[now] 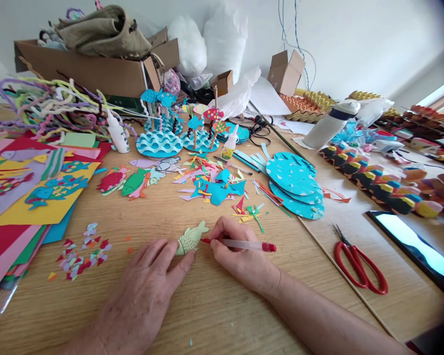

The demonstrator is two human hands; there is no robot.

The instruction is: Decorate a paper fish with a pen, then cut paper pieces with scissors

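On the left side of the frame I see a fanned stack of bright coloured paper sheets, with a loose scatter of tiny red, lilac and orange paper scraps just right of it. At lower centre-left the person's left hand lies palm down on the pale wood-grain table, its fingers loosely spread, index finger and thumb bracing a small pale green paper fish.

That fish sits at the middle of the frame, a little below centre, its tail toward the upper right and its head end partly hidden by the fingers. Drawn scales already cover much of the body. Right of it, the right hand pinches a translucent-barrelled pen with red ends between thumb and fingers, its red tip beside the tail; I cannot tell whether it touches the paper.

I would call this the line-drawing step, close to the tail. To my eye, the next move calls for a light, short stroke and a firm left hand, since so small a piece could slip or turn.

At lower right, red-handled metal scissors lie unused.
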